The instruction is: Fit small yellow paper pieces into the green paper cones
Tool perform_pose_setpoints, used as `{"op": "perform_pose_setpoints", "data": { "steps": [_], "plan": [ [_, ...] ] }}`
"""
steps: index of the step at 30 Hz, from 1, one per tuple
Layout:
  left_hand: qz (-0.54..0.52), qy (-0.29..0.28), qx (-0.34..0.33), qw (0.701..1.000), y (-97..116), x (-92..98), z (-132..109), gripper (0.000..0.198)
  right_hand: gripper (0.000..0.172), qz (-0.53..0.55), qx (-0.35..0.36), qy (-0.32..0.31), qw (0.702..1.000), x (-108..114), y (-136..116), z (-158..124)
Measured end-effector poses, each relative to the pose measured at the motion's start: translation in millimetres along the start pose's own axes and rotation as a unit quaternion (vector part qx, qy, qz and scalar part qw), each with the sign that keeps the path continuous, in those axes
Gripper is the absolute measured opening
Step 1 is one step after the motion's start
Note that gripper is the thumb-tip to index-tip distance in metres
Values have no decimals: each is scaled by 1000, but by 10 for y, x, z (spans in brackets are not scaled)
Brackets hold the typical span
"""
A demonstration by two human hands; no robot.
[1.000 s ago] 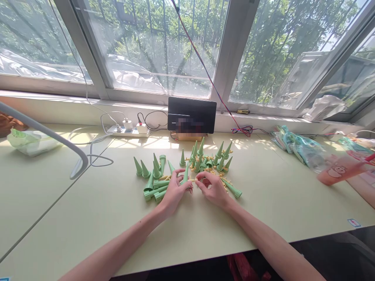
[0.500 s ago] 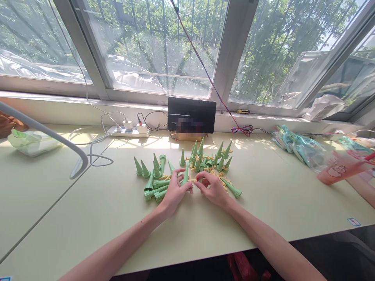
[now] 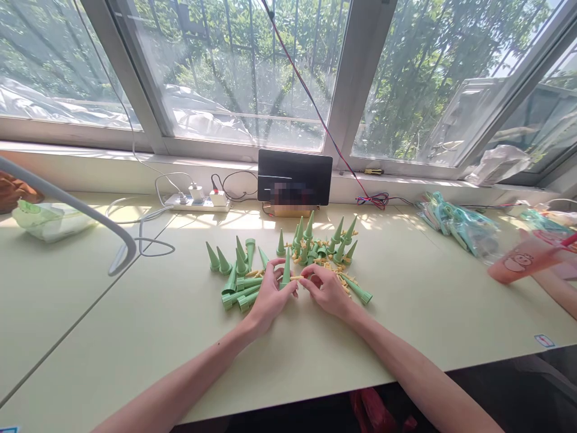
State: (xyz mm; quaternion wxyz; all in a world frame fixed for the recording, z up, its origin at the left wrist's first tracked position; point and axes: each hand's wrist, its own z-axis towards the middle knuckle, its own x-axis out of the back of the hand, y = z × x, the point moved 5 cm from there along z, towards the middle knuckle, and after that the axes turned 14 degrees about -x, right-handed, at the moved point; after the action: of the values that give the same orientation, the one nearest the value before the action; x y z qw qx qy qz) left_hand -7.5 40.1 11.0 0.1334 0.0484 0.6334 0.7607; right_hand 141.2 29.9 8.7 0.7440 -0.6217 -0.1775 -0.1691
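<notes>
My left hand point(image 3: 271, 294) is closed round a green plastic cone spike point(image 3: 286, 267), its point upward. Between thumb and fingertips, my right hand point(image 3: 325, 290) pinches a small yellow plastic piece point(image 3: 296, 278). That piece reaches across to the lower side of the cone; whether it sits in the cone, I cannot tell. Left of my hands lie and stand several green cones point(image 3: 224, 263). Behind them more green cones point(image 3: 337, 231) stand upright, several with yellow pieces at the base. Loose yellow pieces point(image 3: 349, 279) lie by my right hand, partly hidden by it.
At the back a dark tablet point(image 3: 295, 177) stands before the window. A power strip point(image 3: 198, 203) with cables is left of it. A grey curved tube point(image 3: 121, 240) hangs at left. Plastic bags point(image 3: 460, 225), a red drink cup point(image 3: 514, 261) and another person's arm point(image 3: 556, 291) are at right.
Almost nothing differs. The cone and the yellow piece stay in my hands at the same place, with only a slight shift of the fingers.
</notes>
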Motion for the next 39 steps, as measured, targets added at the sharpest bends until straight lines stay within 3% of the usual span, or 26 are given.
{"op": "perform_pose_setpoints", "data": {
  "steps": [15,27,39],
  "plan": [
    [16,-35,-32,999,-21,-25,-9,49,29,-21,4,8,1000,6,15,5],
    [23,-32,-44,998,-54,1,8,49,16,-31,31,3,999,-4,-8,-20],
    [20,-51,-52,997,-40,-32,-1,47,33,-48,25,-22,998,-8,-8,-25]
  ]
}}
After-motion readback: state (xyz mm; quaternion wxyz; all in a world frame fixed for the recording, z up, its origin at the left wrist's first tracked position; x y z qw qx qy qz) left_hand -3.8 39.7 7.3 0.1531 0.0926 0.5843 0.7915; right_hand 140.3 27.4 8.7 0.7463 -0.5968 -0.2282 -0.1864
